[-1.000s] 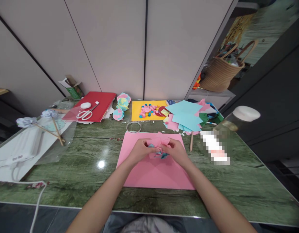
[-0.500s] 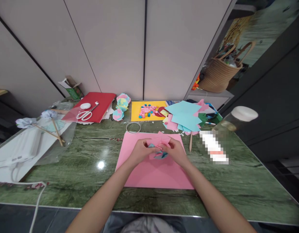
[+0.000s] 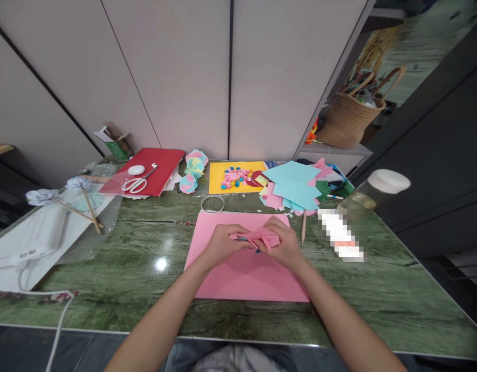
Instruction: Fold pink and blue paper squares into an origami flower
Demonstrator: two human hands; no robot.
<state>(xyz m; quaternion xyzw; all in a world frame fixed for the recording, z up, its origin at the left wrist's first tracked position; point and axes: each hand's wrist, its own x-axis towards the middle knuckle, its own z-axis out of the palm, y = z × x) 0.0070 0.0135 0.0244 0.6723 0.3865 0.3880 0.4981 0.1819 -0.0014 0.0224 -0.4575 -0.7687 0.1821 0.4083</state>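
Note:
Between my two hands is a folded paper flower (image 3: 261, 236), mostly pink with bits of blue showing beneath. My left hand (image 3: 225, 244) pinches its left side, and my right hand (image 3: 287, 242) wraps round its right side. Parts of the flower are hidden by my fingers. Under both hands lies a large pink paper sheet (image 3: 246, 281) on the green table. Just beyond the sheet's far left corner is a clear tape roll (image 3: 212, 204). A wooden stick (image 3: 304, 227) lies by the sheet's right edge.
Paper flowers (image 3: 195, 164) stand at the back, near yellow paper (image 3: 217, 178) bearing small coloured pieces. Cut blue paper (image 3: 295, 181) is piled to their right. Scissors (image 3: 136, 184) rest on a red folder (image 3: 157, 160). A lidded jar (image 3: 378, 188) stands right; a power strip (image 3: 41, 235) lies left.
The flower has been turned and squeezed, so more pink and less blue shows. My right-hand fingers now curl over its far side. The things on the table stay put.

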